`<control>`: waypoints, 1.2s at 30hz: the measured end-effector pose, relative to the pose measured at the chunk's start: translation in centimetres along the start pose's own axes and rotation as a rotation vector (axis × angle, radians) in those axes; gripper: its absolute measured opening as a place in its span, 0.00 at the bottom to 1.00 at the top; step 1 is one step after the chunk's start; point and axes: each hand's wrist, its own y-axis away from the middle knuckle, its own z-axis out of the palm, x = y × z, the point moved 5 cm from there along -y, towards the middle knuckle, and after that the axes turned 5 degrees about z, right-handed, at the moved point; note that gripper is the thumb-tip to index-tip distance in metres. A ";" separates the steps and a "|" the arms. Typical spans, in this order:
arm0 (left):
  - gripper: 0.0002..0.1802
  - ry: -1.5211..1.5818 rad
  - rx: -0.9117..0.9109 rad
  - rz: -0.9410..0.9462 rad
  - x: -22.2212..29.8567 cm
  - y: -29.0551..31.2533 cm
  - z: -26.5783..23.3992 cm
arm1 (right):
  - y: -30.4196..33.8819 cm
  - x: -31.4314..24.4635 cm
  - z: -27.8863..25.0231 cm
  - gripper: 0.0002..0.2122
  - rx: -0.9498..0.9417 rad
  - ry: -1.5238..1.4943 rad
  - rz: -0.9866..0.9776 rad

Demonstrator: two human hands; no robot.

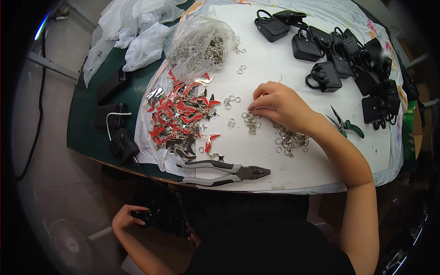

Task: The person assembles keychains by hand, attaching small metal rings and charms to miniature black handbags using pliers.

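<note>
My right hand (284, 106) reaches over the white table top, thumb and fingertips pinched together just above a small heap of silver metal rings and clasps (252, 123). Whatever the fingertips grip is too small to make out. A second heap of silver rings (293, 143) lies under the right wrist, and a few loose rings (231, 100) are to its left. Down at the lower left, below the table edge, my left hand (126, 217) has its fingers closed round a glossy black thing (145, 216) whose kind I cannot tell.
Red and silver charms (181, 114) are piled left, below a clear bag of rings (199, 48). Grey-handled pliers (224, 173) lie along the near edge. Green-handled pliers (346, 124) and several black mini handbags (323, 75) are right. A fan (71, 243) stands lower left.
</note>
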 end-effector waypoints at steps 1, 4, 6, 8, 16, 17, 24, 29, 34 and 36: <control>0.35 0.013 0.004 -0.033 -1.5 0.0 0.2 | -0.5 -0.1 0.3 0.07 -0.064 -0.009 -0.009; 0.36 -0.070 0.040 -0.128 -4.9 -2.0 0.2 | -1.0 -0.5 0.4 0.04 -0.097 0.011 0.006; 0.34 -0.244 0.113 -0.033 -5.1 -2.6 0.0 | -0.8 -0.4 0.6 0.02 -0.070 0.022 -0.005; 0.31 -0.252 0.112 0.194 1.2 -1.9 0.1 | -0.3 0.1 0.6 0.02 -0.021 -0.010 0.019; 0.19 -0.408 0.132 1.163 35.7 -2.0 6.7 | 2.1 1.5 -0.8 0.05 0.106 -0.200 0.200; 0.17 -0.417 0.145 1.236 38.0 -3.6 7.7 | 2.3 1.4 -1.3 0.05 0.128 -0.228 0.209; 0.18 -0.557 0.079 1.178 47.7 -13.9 13.2 | 4.0 4.4 -2.8 0.07 0.176 -0.304 0.359; 0.26 -0.739 0.188 1.431 51.1 -16.7 16.6 | 3.8 4.8 -3.0 0.06 0.235 -0.262 0.370; 0.22 -0.970 0.125 1.637 53.5 -19.1 19.1 | 3.5 4.8 -1.4 0.07 0.342 -0.059 0.129; 0.15 -0.920 0.119 1.590 54.2 -19.1 19.6 | 3.4 5.1 -1.3 0.06 0.327 -0.074 0.174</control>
